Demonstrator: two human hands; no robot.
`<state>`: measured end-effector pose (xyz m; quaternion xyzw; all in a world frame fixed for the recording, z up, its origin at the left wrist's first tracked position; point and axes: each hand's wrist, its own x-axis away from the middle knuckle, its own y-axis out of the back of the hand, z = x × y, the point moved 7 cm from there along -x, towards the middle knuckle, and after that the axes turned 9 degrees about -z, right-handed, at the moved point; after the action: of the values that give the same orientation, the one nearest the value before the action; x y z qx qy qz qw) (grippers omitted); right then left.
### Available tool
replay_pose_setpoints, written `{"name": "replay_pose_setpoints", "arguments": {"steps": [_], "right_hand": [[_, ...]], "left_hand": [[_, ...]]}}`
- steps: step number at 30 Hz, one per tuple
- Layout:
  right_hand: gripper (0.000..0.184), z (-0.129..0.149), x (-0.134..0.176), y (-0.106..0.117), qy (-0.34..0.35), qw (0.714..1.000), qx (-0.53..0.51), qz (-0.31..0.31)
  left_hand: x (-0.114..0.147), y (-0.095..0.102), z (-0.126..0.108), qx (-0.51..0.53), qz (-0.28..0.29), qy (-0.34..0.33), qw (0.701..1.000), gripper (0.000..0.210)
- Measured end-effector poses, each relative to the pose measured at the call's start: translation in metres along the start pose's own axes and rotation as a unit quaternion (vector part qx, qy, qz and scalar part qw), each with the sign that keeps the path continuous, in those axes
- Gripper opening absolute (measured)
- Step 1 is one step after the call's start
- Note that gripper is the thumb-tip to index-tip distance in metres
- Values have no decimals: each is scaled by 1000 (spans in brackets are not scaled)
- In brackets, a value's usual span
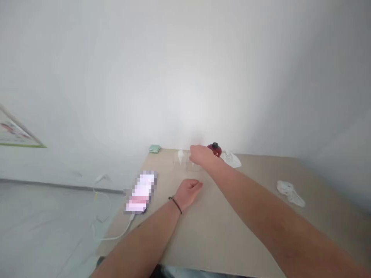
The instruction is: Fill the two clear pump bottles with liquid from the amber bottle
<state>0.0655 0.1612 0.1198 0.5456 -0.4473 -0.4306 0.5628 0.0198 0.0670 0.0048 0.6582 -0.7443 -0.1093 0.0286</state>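
Against the wall [185,77], the table [226,235] bears a clear box [193,167] at the right hand [199,155]; handling it seems the step, though I cannot tell that grip. The left hand [188,194] is curled closed, nothing visible inside. The next move calls for gentleness.

No readable text, labels or numbers: phone screen [141,193] pixelated, framed wall poster [13,131] too blurred.

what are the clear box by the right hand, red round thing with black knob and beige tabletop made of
Clear box: probably plastic, possibly glass; see-through walls.
Red round thing with black knob: glossy, given its bright highlight; enamel, ceramic or plastic, unclear.
Beige tabletop: perhaps laminate, by its smooth, matt surface.
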Motion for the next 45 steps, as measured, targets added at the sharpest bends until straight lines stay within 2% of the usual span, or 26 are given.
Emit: {"name": "replay_pose_setpoints", "arguments": {"steps": [7,12,16,21,25,27,30,34,37,39,41,45], "right_hand": [[36,-8,-4,-13,-10,1000,-7,10],[32,-9,-4,-10,-1,1000,-22,-20],[26,-7,0,11,9,998,-39,-55],[29,-13,13,51,16,992,-54,-112],[29,-26,46,82,23,982,-76,-173],[28,-39,67,91,17,976,-88,-200],[25,-62,96,83,-9,976,-108,-189],[23,-84,118,48,-46,978,-124,-161],[21,-85,126,21,-54,975,-153,-155],[19,-82,129,6,-56,972,-174,-148],[19,-78,131,-5,-60,970,-187,-141],[19,-71,130,-16,-48,968,-199,-144]], "left_hand": [[-2,-2,3,0,4,-1,1000,50],[-4,-2,7,-5,10,-6,1000,49],[-5,-2,8,-11,12,-6,1000,48],[-4,-1,7,-26,13,-14,999,47],[-4,2,4,-29,10,-15,999,47],[-4,3,3,-26,8,-17,999,47],[-6,3,2,-21,7,-22,1000,47],[-7,1,0,-14,11,-32,999,47],[-4,1,-4,-4,5,-53,999,42],[-1,2,-8,3,0,-72,997,32],[4,1,-15,2,-4,-108,994,26],[12,-9,-28,-25,19,-189,981,72]]}}
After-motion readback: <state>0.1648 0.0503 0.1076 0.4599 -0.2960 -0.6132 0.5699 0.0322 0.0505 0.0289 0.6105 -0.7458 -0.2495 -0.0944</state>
